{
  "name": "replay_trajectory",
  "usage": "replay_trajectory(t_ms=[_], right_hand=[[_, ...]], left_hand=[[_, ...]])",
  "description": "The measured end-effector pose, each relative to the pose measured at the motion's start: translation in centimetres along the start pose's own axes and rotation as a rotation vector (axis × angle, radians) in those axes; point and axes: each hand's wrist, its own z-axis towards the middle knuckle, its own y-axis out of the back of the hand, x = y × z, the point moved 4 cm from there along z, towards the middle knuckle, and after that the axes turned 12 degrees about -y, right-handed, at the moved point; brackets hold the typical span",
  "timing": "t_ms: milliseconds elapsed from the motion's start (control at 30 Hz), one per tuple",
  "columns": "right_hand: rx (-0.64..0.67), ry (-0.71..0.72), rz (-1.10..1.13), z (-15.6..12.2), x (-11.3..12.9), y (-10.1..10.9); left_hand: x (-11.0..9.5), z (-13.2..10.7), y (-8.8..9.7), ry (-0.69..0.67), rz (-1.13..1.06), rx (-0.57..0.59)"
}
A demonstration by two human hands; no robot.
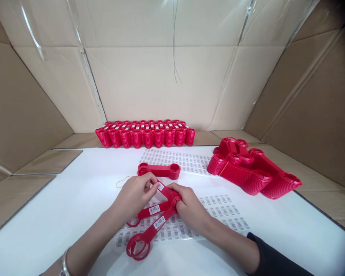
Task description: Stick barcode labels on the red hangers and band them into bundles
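Two hands, red plastic spoons fanned between them.
Ringed ends are gripped by the right hand (191, 209); a barcode label (160, 186) is pinched by left hand (135, 195) fingers.

A white surface (74, 199) carries everything, walled on three sides by tall cardboard panels (161, 76) with strips of clear tape. At the back edge stands a long row of stacked red parts (145, 136), white labels on top. To the right lies a slumped stack of red two-ring pieces (253, 168), tilted and overlapping. One single red piece (159, 170) lies flat near the middle, touching a sheet of barcode stickers (186, 161). Another sticker sheet (221, 211) lies nearer. A thin rubber band (122, 183) rests just left of the single piece.
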Motion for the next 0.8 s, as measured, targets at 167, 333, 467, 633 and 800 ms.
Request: replay_trajectory(t_ms=[167, 333, 467, 633, 800], right_hand=[[-0.021, 0.074, 0.024, -0.3, 0.3, 0.2], [-0.008, 0.063, 0.047, -0.2, 0.4, 0.2], [-0.022, 0.05, 0.034, -0.1, 0.6, 0.3], [-0.033, 0.067, 0.064, 0.0, 0.3, 0.6], [-0.039, 0.106, 0.088, 0.2, 0.2, 0.8]], left_hand=[[-0.6, -0.1, -0.6, -0.137, 0.444, -0.071], [-0.2, -0.1, -0.1, -0.049, 0.583, -0.236], [0.7, -0.2, 1.0, 0.075, 0.51, -0.288], [1.1, -0.2, 1.6, 0.069, 0.323, -0.266], [1.4, -0.1, 1.7, 0.035, 0.221, -0.252]])
